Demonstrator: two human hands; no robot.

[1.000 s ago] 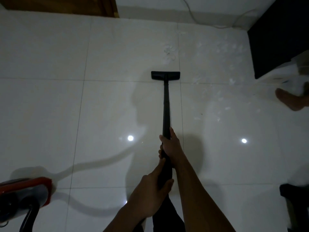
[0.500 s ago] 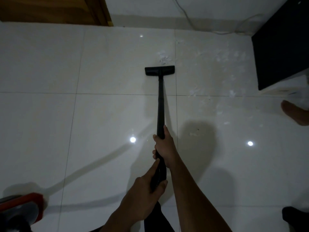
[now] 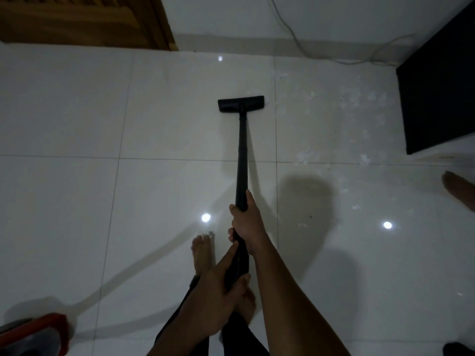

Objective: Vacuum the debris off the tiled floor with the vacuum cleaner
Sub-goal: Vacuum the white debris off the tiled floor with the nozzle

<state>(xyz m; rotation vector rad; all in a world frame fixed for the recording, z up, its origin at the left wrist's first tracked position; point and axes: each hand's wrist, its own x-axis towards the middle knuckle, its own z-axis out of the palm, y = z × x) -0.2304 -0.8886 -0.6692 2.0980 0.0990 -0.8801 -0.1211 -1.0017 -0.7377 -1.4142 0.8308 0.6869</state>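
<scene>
Head view: the wand (image 3: 242,150) is gripped by both hands, right hand (image 3: 245,222) ahead, left hand (image 3: 218,299) behind on the hose end, fingers closed round it. Since a second ago the nozzle (image 3: 241,104) has been pushed forward over the clump of debris seen ahead of it, now gone from sight. Most debris (image 3: 359,104) is left scattered on the floor (image 3: 77,201) to the right, so a rightward sweep seems due next.
</scene>
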